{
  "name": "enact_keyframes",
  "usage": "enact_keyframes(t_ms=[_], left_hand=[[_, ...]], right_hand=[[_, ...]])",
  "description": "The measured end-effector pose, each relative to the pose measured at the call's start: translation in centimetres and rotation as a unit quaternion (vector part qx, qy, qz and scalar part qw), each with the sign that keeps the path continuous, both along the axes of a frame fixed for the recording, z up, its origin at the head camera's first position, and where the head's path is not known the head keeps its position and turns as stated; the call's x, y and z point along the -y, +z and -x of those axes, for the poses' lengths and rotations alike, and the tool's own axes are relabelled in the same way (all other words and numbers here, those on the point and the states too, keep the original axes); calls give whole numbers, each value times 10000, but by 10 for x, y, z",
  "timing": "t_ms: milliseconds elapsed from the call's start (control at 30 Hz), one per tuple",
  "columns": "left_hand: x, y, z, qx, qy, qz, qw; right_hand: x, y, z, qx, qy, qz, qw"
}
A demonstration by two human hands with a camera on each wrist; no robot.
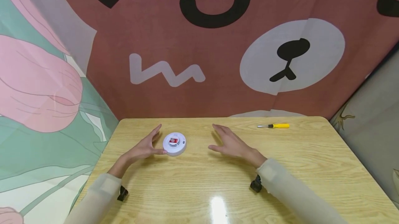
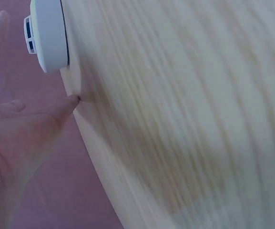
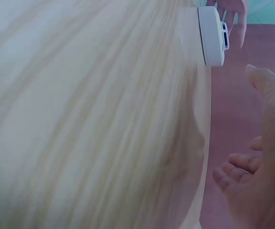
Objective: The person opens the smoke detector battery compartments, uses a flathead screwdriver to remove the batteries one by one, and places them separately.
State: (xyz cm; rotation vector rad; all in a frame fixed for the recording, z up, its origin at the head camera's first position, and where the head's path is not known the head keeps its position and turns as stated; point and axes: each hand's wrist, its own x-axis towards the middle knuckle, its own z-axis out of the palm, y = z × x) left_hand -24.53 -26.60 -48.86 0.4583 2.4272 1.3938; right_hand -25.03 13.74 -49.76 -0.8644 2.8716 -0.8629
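Observation:
A round white smoke detector (image 1: 174, 144) with a red label on its raised centre lies face up on the wooden table. My left hand (image 1: 145, 147) is just left of it, thumb and fingers spread. In the left wrist view a gap shows between the thumb (image 2: 56, 110) and the smoke detector (image 2: 51, 36). My right hand (image 1: 232, 143) hovers to the detector's right, fingers extended and holding nothing. From the right wrist view, the smoke detector (image 3: 211, 36) sits beyond the right hand (image 3: 266, 157), apart from it.
Near the table's back edge lies a screwdriver (image 1: 274, 126) with a yellow handle, its tip pointing left. The wooden table (image 1: 187, 186) meets a printed cloth (image 1: 218, 99) hanging behind it. Another cloth with flowers (image 1: 40, 85) hangs along the left side.

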Motion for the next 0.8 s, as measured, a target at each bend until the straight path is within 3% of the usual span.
enact_keyframes(t_ms=[200, 800], left_hand=[[-3, -5, 3, 202, -143, -498, 9985], [-13, -8, 6, 433, -306, -556, 9970]], right_hand=[[25, -3, 1, 315, -72, 210, 9993], [107, -11, 4, 536, 313, 543, 9966]])
